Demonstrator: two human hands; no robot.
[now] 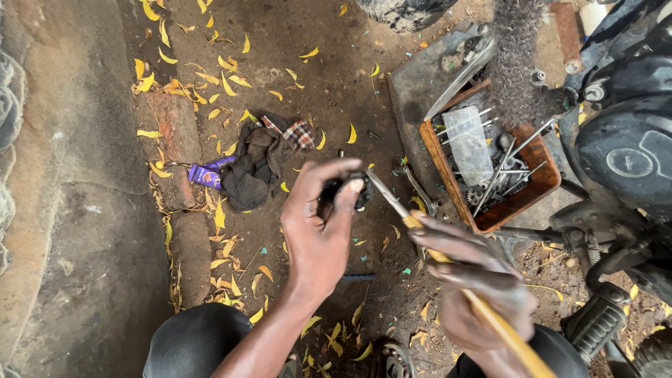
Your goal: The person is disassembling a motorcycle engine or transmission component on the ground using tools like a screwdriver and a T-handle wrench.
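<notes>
Down near the middle of the scene, the person's left hand (320, 224) is raised over the dirt ground (329, 77), its fingers and thumb curled tight around a small dark metal part (348, 192). Only the part's black edges show between the fingertips, so its exact shape cannot be told. To the right, the right hand (476, 280) is blurred, fingers wrapped closed about the yellow handle of a screwdriver (448, 262). The screwdriver's thin metal shaft slants up and to the left, and its tip meets the dark part just at the left hand's fingertips.

Beyond the hands, on the far right, sits a rusty orange tray (521, 199) holding long bolts, a small sprocket and a clear plastic bag. It rests on a grey metal sheet (420, 84), and a wiry bristle brush (514, 59) lies at its far edge. A spanner (422, 192) lies on the ground just left of the tray. At the right edge stands a motorcycle engine (626, 150), black and bulky, with a footpeg lower down.

To the left of the hands lies a crumpled dark rag (260, 164) with a checked patch, and a purple wrapper (206, 173) just beside it. Yellow fallen leaves (150, 80) are scattered all over the ground. The person's dark-clad knees frame the near edge.
</notes>
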